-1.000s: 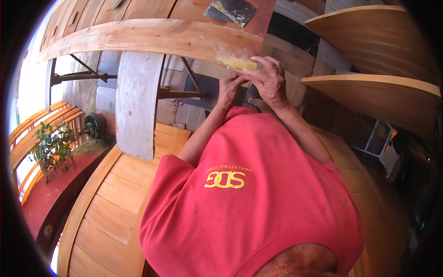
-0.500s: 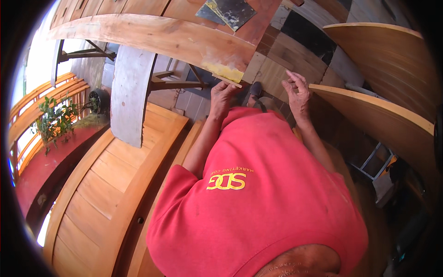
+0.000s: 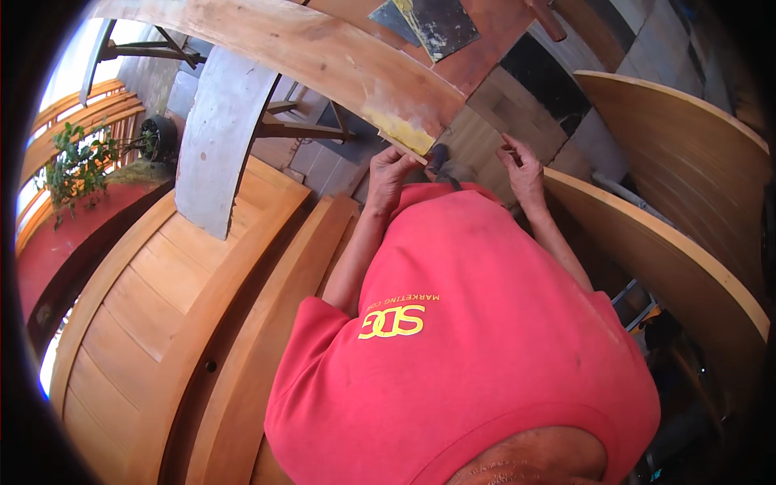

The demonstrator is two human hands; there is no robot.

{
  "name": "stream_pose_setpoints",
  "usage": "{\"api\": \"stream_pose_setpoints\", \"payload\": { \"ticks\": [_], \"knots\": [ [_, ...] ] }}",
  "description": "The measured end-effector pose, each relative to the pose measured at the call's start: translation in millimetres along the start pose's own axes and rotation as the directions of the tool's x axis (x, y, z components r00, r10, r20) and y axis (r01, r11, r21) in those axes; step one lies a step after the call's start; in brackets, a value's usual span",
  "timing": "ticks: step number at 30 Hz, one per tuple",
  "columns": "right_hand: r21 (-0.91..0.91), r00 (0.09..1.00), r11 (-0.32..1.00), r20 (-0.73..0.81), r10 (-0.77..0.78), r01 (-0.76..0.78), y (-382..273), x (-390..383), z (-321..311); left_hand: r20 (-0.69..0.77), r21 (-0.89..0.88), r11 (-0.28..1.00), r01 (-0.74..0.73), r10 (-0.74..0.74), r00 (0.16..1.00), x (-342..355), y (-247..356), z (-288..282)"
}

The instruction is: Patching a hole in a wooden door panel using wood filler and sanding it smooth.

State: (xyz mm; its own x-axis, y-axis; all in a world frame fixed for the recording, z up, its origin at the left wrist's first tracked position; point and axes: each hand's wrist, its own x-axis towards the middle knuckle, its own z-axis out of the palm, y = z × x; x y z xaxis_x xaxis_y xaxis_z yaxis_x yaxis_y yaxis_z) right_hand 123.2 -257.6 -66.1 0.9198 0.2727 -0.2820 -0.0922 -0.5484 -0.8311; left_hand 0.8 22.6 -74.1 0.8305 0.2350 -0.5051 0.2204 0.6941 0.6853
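Observation:
My left hand (image 3: 390,179) is closed in a pinch on a thin wood strip (image 3: 414,156). The strip lies along the near edge of a raised wooden door panel (image 3: 315,50), close to its right-hand corner. Beside it, a patch of yellow putty (image 3: 402,132) with whitish smears covers the panel's surface. My right hand (image 3: 525,171) is held in the air to the right of that corner. Its fingers are loosely bent and apart, with nothing visible in them, near the edge of a leaning brown board.
On the panel lies a dark square plate (image 3: 444,32) with yellow smears. A trestle (image 3: 303,128) stands underneath. Grey curved sheet (image 3: 217,137) and wooden doors (image 3: 121,315) are at left, beside a potted plant (image 3: 77,166). Brown boards (image 3: 663,234) lean at right.
The view has shifted slightly, so the panel and plate sit further right and the left-hand doors further left. My left hand stays pinched on the strip; my right hand remains raised, fingers apart.

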Motion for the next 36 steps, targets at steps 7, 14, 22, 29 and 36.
{"api": "stream_pose_setpoints", "payload": {
  "ticks": [7, 14, 22, 29, 36],
  "knots": [
    [0.066, 0.986, 0.994, -0.146, -0.079, 0.089, -18.8, 39.2, -30.0, -0.006, 0.017, 1.0, 0.01, -0.01, 1.0, -4.0, 6.5, 7.6],
    [-0.027, 0.899, 0.912, -0.156, -0.408, 0.409, -123.6, 116.4, -69.7, -0.108, -0.094, 0.995, -0.016, 0.006, 0.994, -10.0, 2.9, 15.1],
    [0.132, 0.667, 0.665, 0.036, -0.745, 0.735, -225.6, 250.4, -64.3, -0.24, 0.026, 0.997, -0.076, 0.08, 0.968, -28.4, 1.2, 26.0],
    [0.347, 0.645, 0.66, 0.174, -0.744, 0.666, -267.8, 271.7, -3.1, -0.281, -0.031, 0.997, -0.077, 0.065, 0.957, -30.5, -4.0, 39.5],
    [0.399, 0.505, 0.584, 0.292, -0.812, 0.707, -268.0, 230.2, 10.4, -0.274, -0.017, 0.999, -0.032, 0.026, 0.962, -18.9, -8.6, 28.4]
  ]
}}
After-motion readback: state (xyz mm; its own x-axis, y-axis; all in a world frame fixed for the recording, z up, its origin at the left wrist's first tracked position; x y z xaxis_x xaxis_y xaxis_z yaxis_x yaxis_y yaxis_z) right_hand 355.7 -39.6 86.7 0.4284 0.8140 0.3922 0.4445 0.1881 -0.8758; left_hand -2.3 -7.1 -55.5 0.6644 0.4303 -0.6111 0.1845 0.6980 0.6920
